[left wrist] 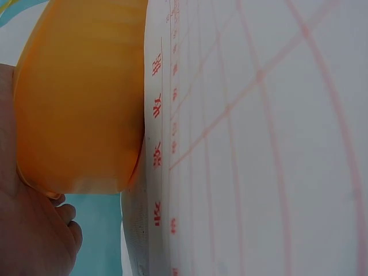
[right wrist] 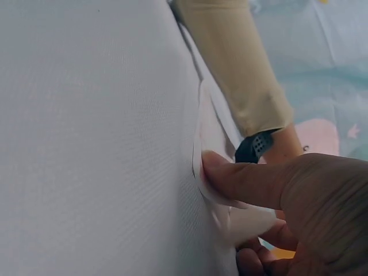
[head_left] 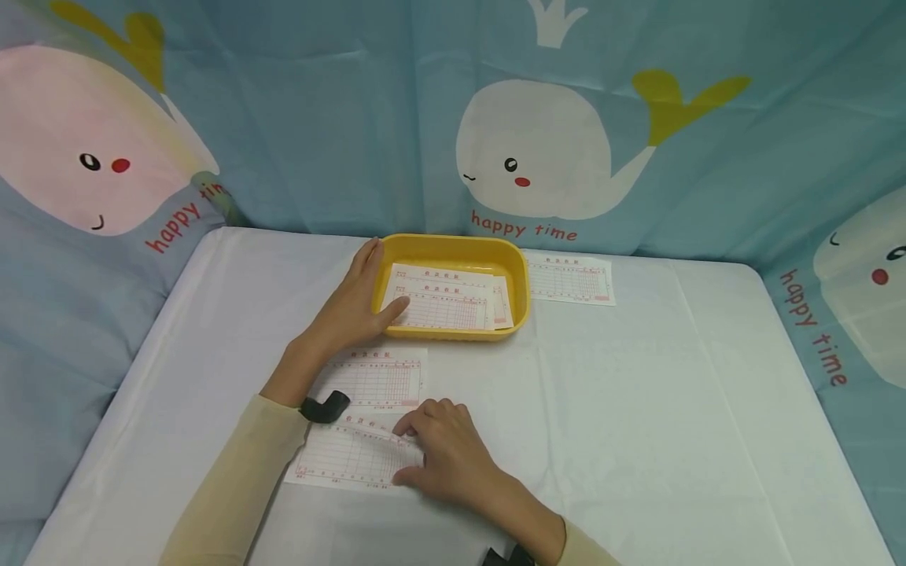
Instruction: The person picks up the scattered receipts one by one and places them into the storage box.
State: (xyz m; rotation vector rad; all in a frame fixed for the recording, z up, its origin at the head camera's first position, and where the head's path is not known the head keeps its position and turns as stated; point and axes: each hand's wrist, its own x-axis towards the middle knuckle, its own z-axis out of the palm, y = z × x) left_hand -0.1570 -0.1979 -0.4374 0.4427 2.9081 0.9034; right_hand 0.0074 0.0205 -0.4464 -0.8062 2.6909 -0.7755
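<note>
A yellow tray (head_left: pixel 520 271) sits mid-table with two red-lined paper forms (head_left: pixel 442 303) in it. My left hand (head_left: pixel 382 279) lies along the tray's left wall, fingers straight outside it. The thumb reaches over the rim onto the top form. In the left wrist view the tray wall (left wrist: pixel 80 98) fills the left side beside my palm (left wrist: pixel 29 230). My right hand (head_left: pixel 406 452) pinches the right edge of the nearest form (head_left: pixel 340 460). The right wrist view shows that edge (right wrist: pixel 198 144) lifted off the tablecloth by my thumb (right wrist: pixel 241 181).
Another form (head_left: pixel 378 377) lies between the tray and the nearest form, under my left wrist. A further form (head_left: pixel 569 279) lies behind the tray to its right. A white cloth covers the table (head_left: pixel 672 409). A blue whale-print curtain (head_left: pixel 538 157) hangs behind.
</note>
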